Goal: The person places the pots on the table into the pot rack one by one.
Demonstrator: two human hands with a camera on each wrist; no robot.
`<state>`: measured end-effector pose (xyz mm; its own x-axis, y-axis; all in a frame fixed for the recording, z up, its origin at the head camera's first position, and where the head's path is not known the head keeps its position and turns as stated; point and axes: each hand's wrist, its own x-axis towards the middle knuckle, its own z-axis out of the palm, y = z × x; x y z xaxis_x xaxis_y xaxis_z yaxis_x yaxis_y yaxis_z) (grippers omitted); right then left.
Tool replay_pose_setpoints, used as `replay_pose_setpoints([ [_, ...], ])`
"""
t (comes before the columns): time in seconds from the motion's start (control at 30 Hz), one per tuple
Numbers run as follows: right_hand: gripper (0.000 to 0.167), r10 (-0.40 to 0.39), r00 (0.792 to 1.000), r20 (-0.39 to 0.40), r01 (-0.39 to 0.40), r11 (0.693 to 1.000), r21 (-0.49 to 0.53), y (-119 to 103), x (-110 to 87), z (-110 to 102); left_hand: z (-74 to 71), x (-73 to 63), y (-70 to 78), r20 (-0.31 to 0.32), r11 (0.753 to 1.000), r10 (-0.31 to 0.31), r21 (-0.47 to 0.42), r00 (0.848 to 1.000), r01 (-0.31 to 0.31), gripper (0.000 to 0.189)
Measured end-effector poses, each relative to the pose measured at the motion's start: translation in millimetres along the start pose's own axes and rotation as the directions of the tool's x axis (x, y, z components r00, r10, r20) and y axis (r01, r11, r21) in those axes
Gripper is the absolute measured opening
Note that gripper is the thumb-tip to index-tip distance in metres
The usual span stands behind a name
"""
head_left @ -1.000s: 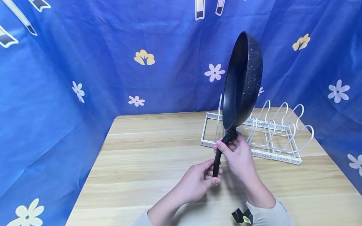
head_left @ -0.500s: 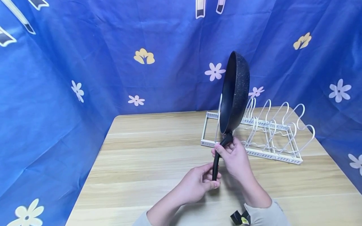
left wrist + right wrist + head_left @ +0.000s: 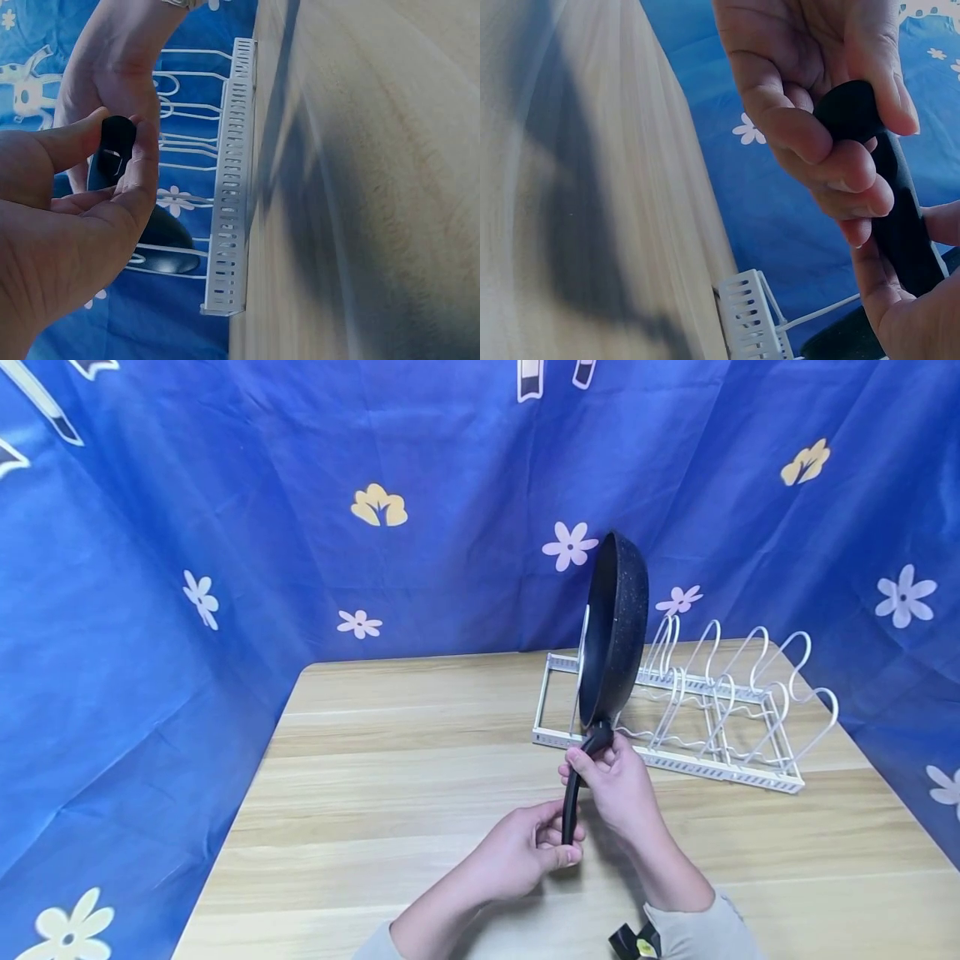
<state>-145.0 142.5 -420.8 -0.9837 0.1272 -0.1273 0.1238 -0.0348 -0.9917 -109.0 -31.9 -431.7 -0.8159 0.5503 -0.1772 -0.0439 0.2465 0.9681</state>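
A black speckled frying pan [image 3: 628, 627] stands on edge in the head view, its hollow side turned left and its handle pointing toward me. My right hand [image 3: 617, 785] grips the black handle [image 3: 112, 154] close to the pan body. Fingers and thumb of my left hand [image 3: 525, 852] pinch the handle's end, as the right wrist view also shows. The white wire pan rack [image 3: 720, 768] lies under and behind the pan. The pan's lower edge overlaps the rack's left part, beside the leftmost wire divider [image 3: 581, 668], which it partly hides.
Several looped wire dividers [image 3: 780, 685] rise from the right part of the rack. The wooden table [image 3: 390, 760] ends at a back edge before a blue flowered cloth [image 3: 450, 527]. Near my right sleeve is a small black strap piece [image 3: 633, 942].
Both hands have lowered the frying pan and brought it slightly left, toward the rack's left part. Their hold on the handle stays the same.
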Motion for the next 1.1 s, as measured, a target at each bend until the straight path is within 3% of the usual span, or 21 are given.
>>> replay_pose_setpoints([
  [0.33, 0.039, 0.027, 0.999, 0.019, -0.028, 1.000, 0.010, 10.5, 3.1, -1.8, 2.7, 2.7, -5.8, 0.011, 0.998, -0.039, -0.051, 0.999, 0.040, 0.031],
  [0.6, 0.035, 0.042, 0.999, 0.016, -0.042, 0.999, 0.023, 17.0, 6.4, -1.7, 3.9, 5.3, -11.1, 0.020, 0.997, -0.036, -0.064, 0.999, 0.037, 0.029],
  [0.83, 0.044, 0.042, 0.998, 0.038, -0.043, 0.999, 0.022, 20.0, 6.0, -1.5, 0.5, 7.3, -15.9, 0.023, 0.995, -0.047, -0.083, 0.999, 0.049, 0.041],
  [1.1, 0.049, 0.052, 0.998, 0.048, -0.052, 0.999, -0.006, 26.5, 5.0, 1.2, -5.5, 8.8, -20.7, 0.023, 0.998, -0.055, 0.001, 0.998, 0.055, 0.030],
])
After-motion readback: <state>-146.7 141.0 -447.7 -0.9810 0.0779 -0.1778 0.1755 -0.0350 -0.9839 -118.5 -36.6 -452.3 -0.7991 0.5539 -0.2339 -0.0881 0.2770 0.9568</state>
